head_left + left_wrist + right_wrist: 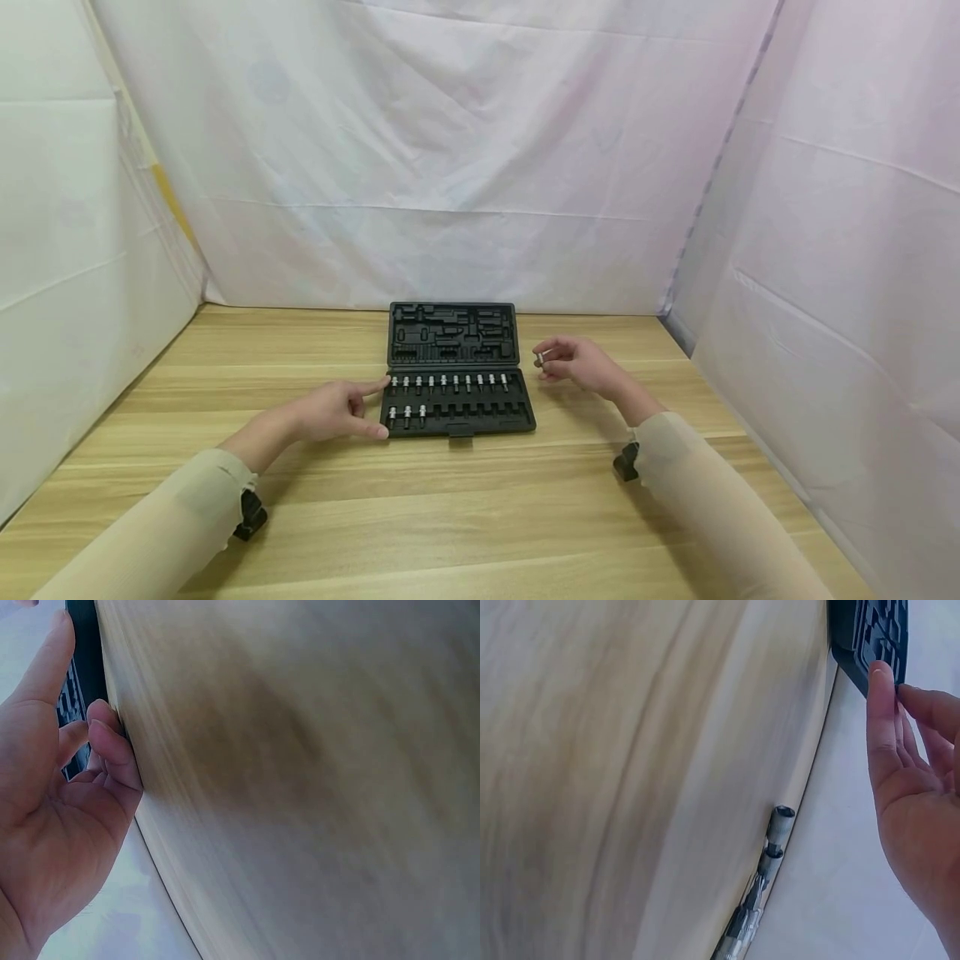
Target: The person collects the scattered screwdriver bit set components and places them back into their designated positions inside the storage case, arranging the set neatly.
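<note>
A black socket case (459,431) lies unfolded on the wooden table. Silver bit sockets (443,382) fill its upper row, and three more stand at the left of the lower row beside black moulded slots. My left hand (330,412) touches the case's left edge, index finger at the top and thumb at the front corner, both stretched out; its other fingers curl loosely. Right of the case, my right hand (573,364) pinches a small metal bit socket (539,360) between thumb and fingertips, above the table. In the right wrist view, my fingers mostly hide that socket.
Several loose metal sockets (781,823) lie on the table near the right hand, seen in the right wrist view. The case's lid (453,335), with moulded recesses, lies toward the back. White cloth (450,167) hangs behind the table and on both sides.
</note>
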Motion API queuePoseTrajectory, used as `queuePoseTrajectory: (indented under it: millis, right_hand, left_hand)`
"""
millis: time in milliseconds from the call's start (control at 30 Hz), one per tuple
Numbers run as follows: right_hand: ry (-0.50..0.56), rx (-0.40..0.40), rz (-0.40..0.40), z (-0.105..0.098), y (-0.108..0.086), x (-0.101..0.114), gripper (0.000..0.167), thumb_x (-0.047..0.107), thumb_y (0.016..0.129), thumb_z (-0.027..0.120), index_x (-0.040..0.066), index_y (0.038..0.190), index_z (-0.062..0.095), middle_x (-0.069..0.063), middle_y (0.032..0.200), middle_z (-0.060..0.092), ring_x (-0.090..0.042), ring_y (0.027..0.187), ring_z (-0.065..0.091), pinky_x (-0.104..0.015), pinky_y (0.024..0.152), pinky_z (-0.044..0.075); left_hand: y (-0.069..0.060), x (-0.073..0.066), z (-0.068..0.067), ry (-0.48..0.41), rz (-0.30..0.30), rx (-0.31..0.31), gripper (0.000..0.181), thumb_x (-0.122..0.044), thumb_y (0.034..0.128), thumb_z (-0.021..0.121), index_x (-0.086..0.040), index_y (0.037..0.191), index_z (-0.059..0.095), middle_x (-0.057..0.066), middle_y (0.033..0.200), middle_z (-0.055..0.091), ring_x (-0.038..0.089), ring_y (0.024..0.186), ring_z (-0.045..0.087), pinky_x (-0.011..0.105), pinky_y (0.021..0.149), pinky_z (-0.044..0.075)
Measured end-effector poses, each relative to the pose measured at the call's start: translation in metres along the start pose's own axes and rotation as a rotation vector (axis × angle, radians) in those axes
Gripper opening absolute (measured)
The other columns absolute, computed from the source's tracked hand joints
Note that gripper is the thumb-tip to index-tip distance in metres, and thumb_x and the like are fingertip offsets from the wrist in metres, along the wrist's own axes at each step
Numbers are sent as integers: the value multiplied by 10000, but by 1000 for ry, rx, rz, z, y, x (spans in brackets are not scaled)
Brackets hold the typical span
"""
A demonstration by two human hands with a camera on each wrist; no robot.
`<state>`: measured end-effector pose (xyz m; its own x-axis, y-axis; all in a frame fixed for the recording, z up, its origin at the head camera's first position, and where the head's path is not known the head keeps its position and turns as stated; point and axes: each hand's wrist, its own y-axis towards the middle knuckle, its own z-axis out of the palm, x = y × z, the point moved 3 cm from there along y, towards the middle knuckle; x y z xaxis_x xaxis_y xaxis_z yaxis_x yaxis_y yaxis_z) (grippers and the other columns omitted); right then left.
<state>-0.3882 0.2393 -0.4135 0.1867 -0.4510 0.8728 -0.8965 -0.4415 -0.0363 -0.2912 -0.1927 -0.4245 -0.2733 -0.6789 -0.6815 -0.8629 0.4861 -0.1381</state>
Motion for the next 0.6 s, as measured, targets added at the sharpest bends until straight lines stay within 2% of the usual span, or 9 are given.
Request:
queuePoseTrajectory:
  millis: [267,433,600]
  right_hand:
    - [-70,-33,4,6,4,6,422,92,1057,726,-49,1445,637,-251,1281,743,-233,1032,773,-421,947,660]
    - [-143,-42,7,8,6,9,403,169,1035,780,13,1397,695,-145,1217,779,-230,1020,758,-392,907,654]
    - [-198,-44,-10,13,12,8,298,190,1011,814,71,1281,768,-89,1144,800,-219,985,737,-344,839,608]
  left_hand:
    - [0,0,0,1,-3,-1,1034,-420,913,899,-75,1716,346,48,859,632,159,744,522,264,626,482]
    - [0,0,0,0,-4,-2,1035,-423,910,900,-77,1716,349,45,852,627,156,742,515,265,626,478]
    - [0,1,0,-3,-4,-1,1039,-423,908,902,-77,1716,348,42,845,621,154,737,509,262,619,470]
